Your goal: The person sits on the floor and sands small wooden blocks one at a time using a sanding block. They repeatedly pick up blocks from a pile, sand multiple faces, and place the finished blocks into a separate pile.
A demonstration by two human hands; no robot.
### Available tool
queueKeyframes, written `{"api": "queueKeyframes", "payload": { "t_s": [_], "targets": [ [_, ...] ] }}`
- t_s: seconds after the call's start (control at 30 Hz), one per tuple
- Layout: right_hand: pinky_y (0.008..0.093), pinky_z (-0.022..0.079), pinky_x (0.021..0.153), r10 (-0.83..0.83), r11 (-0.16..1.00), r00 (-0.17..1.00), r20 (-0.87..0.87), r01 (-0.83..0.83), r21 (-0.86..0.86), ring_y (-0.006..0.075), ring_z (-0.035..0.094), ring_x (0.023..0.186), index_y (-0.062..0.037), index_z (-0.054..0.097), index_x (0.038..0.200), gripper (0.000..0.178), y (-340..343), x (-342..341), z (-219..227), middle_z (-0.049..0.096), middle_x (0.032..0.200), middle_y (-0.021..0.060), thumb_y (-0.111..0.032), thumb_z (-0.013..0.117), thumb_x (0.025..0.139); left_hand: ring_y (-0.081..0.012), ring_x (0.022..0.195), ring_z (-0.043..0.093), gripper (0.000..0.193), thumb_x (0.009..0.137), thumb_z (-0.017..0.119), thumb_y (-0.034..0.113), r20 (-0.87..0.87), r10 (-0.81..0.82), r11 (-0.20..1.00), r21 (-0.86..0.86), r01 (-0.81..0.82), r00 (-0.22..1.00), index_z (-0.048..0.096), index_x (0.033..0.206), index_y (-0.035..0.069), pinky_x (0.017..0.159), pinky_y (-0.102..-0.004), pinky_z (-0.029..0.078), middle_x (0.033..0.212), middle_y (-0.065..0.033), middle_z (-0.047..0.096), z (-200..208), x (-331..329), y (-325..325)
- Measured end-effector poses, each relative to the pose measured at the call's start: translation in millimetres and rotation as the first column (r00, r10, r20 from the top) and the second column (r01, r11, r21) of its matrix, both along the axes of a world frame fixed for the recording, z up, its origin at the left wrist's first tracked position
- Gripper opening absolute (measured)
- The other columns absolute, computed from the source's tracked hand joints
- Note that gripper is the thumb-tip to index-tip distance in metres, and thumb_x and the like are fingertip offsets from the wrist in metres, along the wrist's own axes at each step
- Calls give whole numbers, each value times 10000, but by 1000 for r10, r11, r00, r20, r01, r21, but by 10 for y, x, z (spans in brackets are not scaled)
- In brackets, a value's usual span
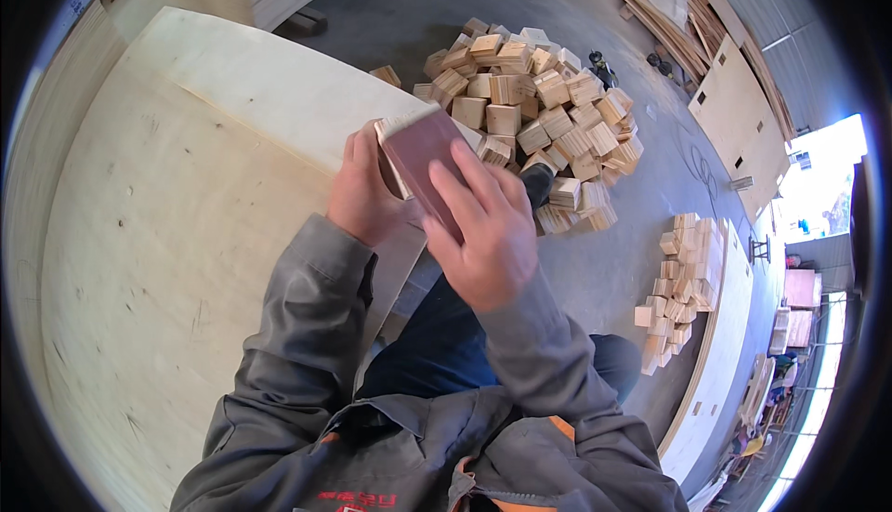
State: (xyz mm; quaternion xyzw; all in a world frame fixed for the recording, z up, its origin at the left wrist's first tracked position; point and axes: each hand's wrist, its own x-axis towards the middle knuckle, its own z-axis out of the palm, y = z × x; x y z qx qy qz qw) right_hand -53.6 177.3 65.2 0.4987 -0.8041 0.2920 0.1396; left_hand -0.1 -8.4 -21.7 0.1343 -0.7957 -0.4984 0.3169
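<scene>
My left hand [360, 189] is closed on a small plywood block [381, 133], its pale layered edge showing beside my thumb. My right hand [488, 233] grips a flat reddish-brown sanding block [420, 151], fingers bent over its broad face. The sanding block is tilted and lies against the plywood block, covering most of it. Both hands are above the near right edge of a large pale plywood sheet [167, 233].
Beyond my hands a heap of plywood blocks [506, 89] lies on the grey floor [613, 233]. A smaller stack of blocks [683, 280] is at the right, beside a long panel [720, 345]. Boards [743, 112] lean along the far right wall.
</scene>
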Motion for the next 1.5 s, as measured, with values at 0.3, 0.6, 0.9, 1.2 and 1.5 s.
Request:
{"api": "queueKeyframes", "payload": {
  "t_s": [0.3, 0.6, 0.9, 1.2, 1.5],
  "targets": [
    [524, 528, 1113, 11, 1000, 1000, -7, -11, 27, 422, 630, 1301, -91, 749, 1422, 614, -60, 143, 58, 633, 1589, 177, -110, 854, 818, -375, 1378, 605, 672, 991, 650, 353, -169, -140, 863, 463, 203, 976, 497, 1559, 28, 1146, -472, 537, 1474, -201, 604, -280, -24, -38],
    [514, 528, 1101, -51, 994, 998, 35, 54, -91, 381, 617, 1271, -97, 715, 1375, 499, -733, -239, -64, 633, 1542, 131, -219, 806, 900, -331, 1470, 552, 643, 1133, 449, 451, -362, -270, 440, 778, 449, 892, 435, 1649, 68, 1238, -482, 451, 1602, -169, 548, -512, -298, -73],
    [518, 523, 1087, -29, 999, 999, 38, 28, 18, 388, 605, 1316, -108, 723, 1444, 625, 317, 284, 11, 597, 1603, 146, -164, 845, 834, -390, 1301, 621, 925, 751, 1016, 161, -48, -53, 999, -9, 53, 997, 516, 1519, 29, 1129, -475, 533, 1366, -213, 630, -130, -37, -4],
    [502, 525, 1130, -66, 997, 998, 14, 66, -35, 404, 650, 1290, -87, 751, 1410, 534, -755, -395, -61, 661, 1542, 175, -173, 810, 886, -397, 1354, 573, 919, 744, 974, 113, -22, -60, 991, 115, 62, 998, 500, 1527, 42, 1131, -457, 518, 1405, -212, 588, -68, -41, -3],
    [511, 520, 1139, -45, 999, 999, 9, 45, 12, 395, 610, 1327, -98, 743, 1430, 580, -17, -103, 35, 619, 1594, 157, -147, 839, 860, -450, 1333, 601, 1011, 666, 1001, 141, 6, -43, 987, 156, 42, 999, 481, 1526, 28, 1112, -494, 548, 1424, -237, 584, -135, -53, 28]
  ]
}}
